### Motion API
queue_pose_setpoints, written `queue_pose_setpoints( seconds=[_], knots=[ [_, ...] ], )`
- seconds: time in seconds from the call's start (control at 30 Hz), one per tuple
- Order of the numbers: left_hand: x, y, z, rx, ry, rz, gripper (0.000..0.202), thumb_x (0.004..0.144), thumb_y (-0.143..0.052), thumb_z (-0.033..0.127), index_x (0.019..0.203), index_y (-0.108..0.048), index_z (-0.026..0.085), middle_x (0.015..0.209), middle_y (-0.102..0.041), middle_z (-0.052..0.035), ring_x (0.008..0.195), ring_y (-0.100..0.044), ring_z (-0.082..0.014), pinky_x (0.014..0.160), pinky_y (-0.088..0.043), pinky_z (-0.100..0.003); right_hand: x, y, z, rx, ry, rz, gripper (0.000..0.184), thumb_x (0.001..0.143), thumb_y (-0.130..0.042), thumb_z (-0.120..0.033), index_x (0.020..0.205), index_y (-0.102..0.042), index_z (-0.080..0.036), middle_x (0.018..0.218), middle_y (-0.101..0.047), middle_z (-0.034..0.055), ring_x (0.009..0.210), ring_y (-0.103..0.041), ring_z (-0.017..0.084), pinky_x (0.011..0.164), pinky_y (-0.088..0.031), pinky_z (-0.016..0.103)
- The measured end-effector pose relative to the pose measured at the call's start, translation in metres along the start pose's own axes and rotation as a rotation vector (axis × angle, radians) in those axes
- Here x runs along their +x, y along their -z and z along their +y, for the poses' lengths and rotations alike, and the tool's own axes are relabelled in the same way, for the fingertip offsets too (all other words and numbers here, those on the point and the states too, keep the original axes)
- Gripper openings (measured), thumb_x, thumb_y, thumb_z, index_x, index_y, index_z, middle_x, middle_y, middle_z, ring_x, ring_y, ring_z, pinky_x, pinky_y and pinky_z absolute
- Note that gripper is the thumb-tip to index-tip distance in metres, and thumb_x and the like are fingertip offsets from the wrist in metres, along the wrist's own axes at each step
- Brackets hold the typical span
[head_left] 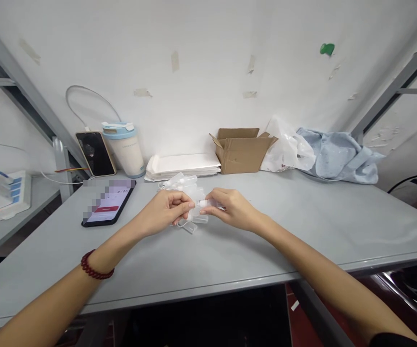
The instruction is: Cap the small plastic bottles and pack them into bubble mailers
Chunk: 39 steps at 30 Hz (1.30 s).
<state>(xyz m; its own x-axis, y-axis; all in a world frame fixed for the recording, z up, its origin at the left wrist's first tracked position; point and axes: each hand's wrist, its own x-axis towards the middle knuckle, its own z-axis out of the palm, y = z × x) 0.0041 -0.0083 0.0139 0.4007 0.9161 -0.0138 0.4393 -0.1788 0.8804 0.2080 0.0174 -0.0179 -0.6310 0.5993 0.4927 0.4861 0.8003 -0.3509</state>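
My right hand (pixel 230 207) grips a small translucent plastic bottle (pixel 203 204) between thumb and fingers, its white neck end facing left. My left hand (pixel 170 209) is closed in a pinch right beside that neck; what lies between its fingertips is too small to name. Under and behind both hands is a loose pile of clear plastic bottles (pixel 181 182) with white tops, partly hidden by the left hand. One clear piece (pixel 189 227) pokes out below the left fingers on the grey table (pixel 150 274).
To the left lie a phone (pixel 109 205) with a lit screen, a propped phone (pixel 96 153) on a cable and a blue-lidded cup (pixel 126 150). Along the wall stand white envelopes (pixel 183 165), an open cardboard box (pixel 242 154), a white plastic bag (pixel 284 147) and light blue cloth (pixel 338 154).
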Motion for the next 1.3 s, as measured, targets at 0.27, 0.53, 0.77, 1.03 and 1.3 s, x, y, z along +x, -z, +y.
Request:
queue_pose_setpoints(
  seconds=[0.27,0.53,0.77,1.03,1.3],
  knots=[
    [0.004,0.003,-0.004,0.060,-0.019,0.101,0.025,0.080,-0.052,0.036,0.074,-0.061,0.013,0.058,-0.056,0.0014,0.044,-0.044,-0.0070,0.044,-0.037,-0.020,0.000,-0.005,0.009,-0.045,0.020,0.010,0.025,0.091,-0.042,-0.038,0.098,-0.052,-0.016,0.085,-0.060,0.0078,0.068,-0.053,0.015,0.060,-0.039,0.026],
    [0.010,0.024,-0.021,0.426,-0.135,0.538,0.023,0.082,-0.047,0.033,0.080,-0.062,0.015,0.063,-0.061,-0.0008,0.055,-0.053,-0.0126,0.053,-0.040,-0.024,0.001,-0.004,0.021,-0.100,-0.110,0.051,0.020,0.090,-0.044,-0.034,0.103,-0.048,-0.019,0.092,-0.063,0.0094,0.072,-0.058,0.018,0.058,-0.042,0.027],
    [0.021,0.036,-0.040,0.697,-0.198,0.611,0.024,0.082,-0.046,0.030,0.095,-0.061,0.015,0.100,-0.064,-0.0096,0.101,-0.050,-0.0267,0.081,-0.042,-0.036,0.003,-0.003,0.022,-0.149,-0.076,0.142,0.020,0.091,-0.044,-0.033,0.100,-0.055,-0.021,0.089,-0.059,0.0081,0.079,-0.055,0.019,0.066,-0.044,0.029],
    [0.022,0.028,-0.042,0.779,-0.239,0.474,0.026,0.084,-0.043,0.030,0.096,-0.061,0.016,0.099,-0.063,-0.0095,0.102,-0.050,-0.0270,0.089,-0.039,-0.040,0.003,-0.011,0.021,-0.183,0.014,0.115,0.025,0.091,-0.041,-0.035,0.103,-0.058,-0.020,0.086,-0.057,0.0087,0.080,-0.052,0.019,0.067,-0.045,0.030],
    [0.023,0.028,-0.044,0.777,-0.215,0.466,0.029,0.086,-0.041,0.030,0.098,-0.060,0.013,0.100,-0.062,-0.0109,0.101,-0.049,-0.0263,0.087,-0.040,-0.040,0.001,-0.023,0.023,-0.100,0.013,0.141,0.029,0.094,-0.030,-0.021,0.119,-0.044,-0.017,0.092,-0.054,0.0098,0.084,-0.051,0.020,0.072,-0.047,0.034]
  ],
)
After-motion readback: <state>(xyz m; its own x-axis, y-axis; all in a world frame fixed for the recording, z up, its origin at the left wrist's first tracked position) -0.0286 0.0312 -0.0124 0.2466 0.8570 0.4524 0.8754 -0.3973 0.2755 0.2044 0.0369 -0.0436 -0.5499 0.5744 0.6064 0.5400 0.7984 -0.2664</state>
